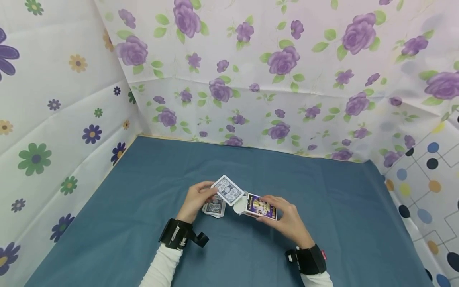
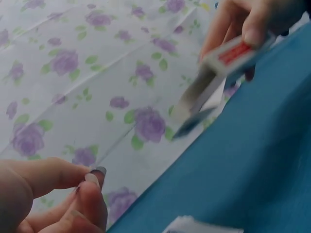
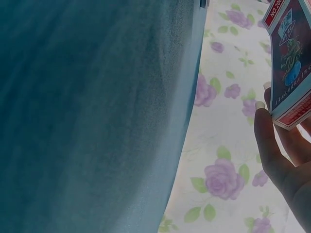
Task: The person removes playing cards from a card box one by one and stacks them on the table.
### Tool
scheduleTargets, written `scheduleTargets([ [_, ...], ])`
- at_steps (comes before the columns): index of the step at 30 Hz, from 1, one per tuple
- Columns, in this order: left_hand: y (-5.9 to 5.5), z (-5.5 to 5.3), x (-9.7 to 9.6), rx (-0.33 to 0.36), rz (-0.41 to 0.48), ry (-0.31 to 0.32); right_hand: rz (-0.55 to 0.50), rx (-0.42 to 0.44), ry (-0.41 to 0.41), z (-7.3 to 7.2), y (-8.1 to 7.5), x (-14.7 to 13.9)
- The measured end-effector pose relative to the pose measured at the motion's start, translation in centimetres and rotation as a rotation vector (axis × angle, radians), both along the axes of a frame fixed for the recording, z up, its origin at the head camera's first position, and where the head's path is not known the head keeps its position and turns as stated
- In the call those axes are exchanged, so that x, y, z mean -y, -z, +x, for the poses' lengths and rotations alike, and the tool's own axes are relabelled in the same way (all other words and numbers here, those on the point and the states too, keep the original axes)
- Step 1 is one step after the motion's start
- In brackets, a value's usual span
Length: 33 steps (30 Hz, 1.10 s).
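Observation:
My left hand (image 1: 196,199) pinches a playing card (image 1: 228,190) by its left corner, its blue-and-white patterned back facing up. Below that card lies a small stack of playing cards (image 1: 215,207) on the blue cloth, partly covered by the hand and the held card. In the left wrist view the fingers of the left hand (image 2: 58,196) meet at the tips, and the card is hard to make out there. My right hand (image 1: 288,219) grips a purple card box (image 1: 261,206) by its sides. The box's open flap (image 1: 241,205) points left, close to the held card's lower right corner.
A blue cloth (image 1: 247,255) covers the table. Behind it hangs a white sheet with purple roses (image 1: 220,89), with other patterned sheets to the left and right. A black strap (image 1: 176,234) is on the left wrist and another black strap (image 1: 311,260) on the right.

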State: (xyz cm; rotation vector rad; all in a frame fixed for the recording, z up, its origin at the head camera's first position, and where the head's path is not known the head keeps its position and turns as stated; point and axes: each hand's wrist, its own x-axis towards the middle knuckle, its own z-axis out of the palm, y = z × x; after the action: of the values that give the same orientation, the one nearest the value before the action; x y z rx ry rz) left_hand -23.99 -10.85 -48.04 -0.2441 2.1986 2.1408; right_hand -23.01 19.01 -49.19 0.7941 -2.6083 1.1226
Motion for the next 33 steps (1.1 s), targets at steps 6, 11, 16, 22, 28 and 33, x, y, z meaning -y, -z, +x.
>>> scheduleTargets([
  [6, 0.7, -0.6, 1.3, 0.045, -0.015, -0.095, 0.002, 0.005, 0.002, 0.0, 0.1, 0.0],
  [11, 1.5, -0.7, 2.0, 0.048, -0.054, -0.125, 0.007, 0.007, 0.006, 0.0, 0.1, 0.0],
  [16, 2.5, -1.0, 2.1, 0.004, -0.161, -0.103, 0.014, 0.013, 0.008, 0.0, 0.1, 0.0],
  [22, 3.1, -1.2, 1.6, -0.094, -0.396, -0.082, 0.022, 0.037, 0.015, 0.0, 0.1, -0.1],
  [28, 3.7, -1.2, 1.1, -0.208, -0.598, -0.108, 0.025, 0.035, 0.014, 0.0, 0.3, -0.3],
  [33, 3.5, -1.6, 0.7, -0.207, -0.680, -0.122, 0.024, 0.034, 0.019, -0.1, 0.2, -0.5],
])
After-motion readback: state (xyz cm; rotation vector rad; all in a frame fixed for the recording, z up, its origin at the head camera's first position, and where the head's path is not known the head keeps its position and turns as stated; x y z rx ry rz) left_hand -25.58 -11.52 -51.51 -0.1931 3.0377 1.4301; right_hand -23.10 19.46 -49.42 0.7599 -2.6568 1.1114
